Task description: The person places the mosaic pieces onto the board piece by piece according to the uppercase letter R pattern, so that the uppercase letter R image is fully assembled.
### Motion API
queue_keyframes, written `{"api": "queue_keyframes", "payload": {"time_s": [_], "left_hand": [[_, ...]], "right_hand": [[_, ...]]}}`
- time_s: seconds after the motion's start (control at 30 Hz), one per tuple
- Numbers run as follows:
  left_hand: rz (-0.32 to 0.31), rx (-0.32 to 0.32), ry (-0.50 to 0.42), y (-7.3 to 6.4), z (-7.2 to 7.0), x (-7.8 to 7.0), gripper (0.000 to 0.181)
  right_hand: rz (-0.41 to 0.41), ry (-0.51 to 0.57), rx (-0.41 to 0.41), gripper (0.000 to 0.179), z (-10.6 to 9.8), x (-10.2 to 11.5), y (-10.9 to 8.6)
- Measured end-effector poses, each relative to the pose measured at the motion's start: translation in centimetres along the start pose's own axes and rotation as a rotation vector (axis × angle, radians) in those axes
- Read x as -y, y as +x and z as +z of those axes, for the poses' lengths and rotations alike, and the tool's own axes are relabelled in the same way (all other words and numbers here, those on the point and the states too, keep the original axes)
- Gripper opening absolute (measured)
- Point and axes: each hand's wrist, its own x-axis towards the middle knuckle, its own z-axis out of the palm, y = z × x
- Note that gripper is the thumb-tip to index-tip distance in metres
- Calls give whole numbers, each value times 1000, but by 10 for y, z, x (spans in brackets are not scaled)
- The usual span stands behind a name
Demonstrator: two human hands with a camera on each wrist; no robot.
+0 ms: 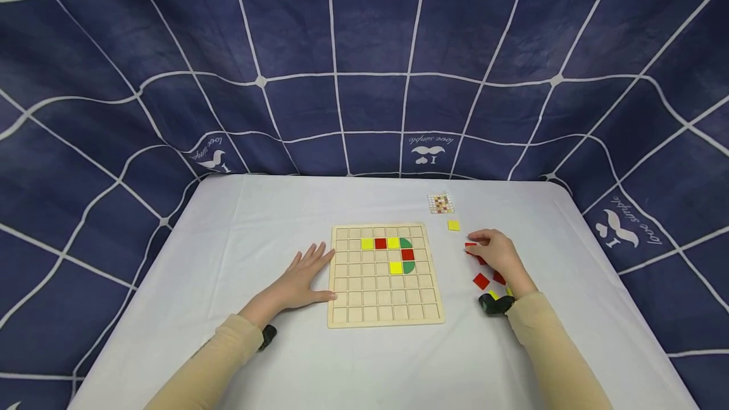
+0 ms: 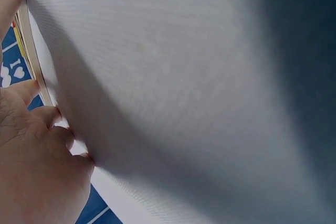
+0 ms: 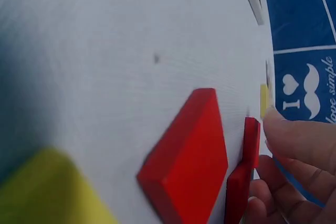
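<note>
My left hand [image 1: 299, 282] lies spread on the white tabletop, its thumb and a fingertip against the left edge of a wooden grid board [image 1: 370, 315]. On the board sit yellow squares, red squares such as this red tile [image 1: 407, 255], and green quarter-round pieces [image 1: 409, 267]. To the right of the board, my right hand [image 1: 497, 253] pinches a red square tile [image 1: 471, 245] between thumb and fingers. Its fingers partly hide that tile. In the right wrist view, another red tile [image 3: 191, 166] lies closer to the camera, and the thumb [image 3: 299, 137] is beside the pinched one.
A small pattern card [image 1: 441, 203] lies beyond the board's far right corner, with a yellow square [image 1: 453, 225] just in front of it. More loose red and yellow tiles lie under and near the right wrist. Blue grid-patterned cloth [image 1: 370, 106] surrounds the table's back and sides.
</note>
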Motion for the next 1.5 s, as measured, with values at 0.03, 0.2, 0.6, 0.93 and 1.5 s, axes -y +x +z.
{"api": "queue_keyframes", "payload": {"time_s": [0.03,0.2,0.6,0.93,1.5], "left_hand": [[1,-2,3,0,0,0,101],[9,-1,10,0,0,1,100],[-1,1,19,-1,1,0,100],[-4,8,33,-1,1,1,102],[-3,-2,9,-1,1,-1,101]], "right_hand": [[-1,-8,-2,42,0,0,0],[-1,-29,-3,39,2,0,0],[15,-52,35,33,0,-2,-5],[-162,42,1,22,12,25,-14],[-356,220,111,13,84,98,-40]]}}
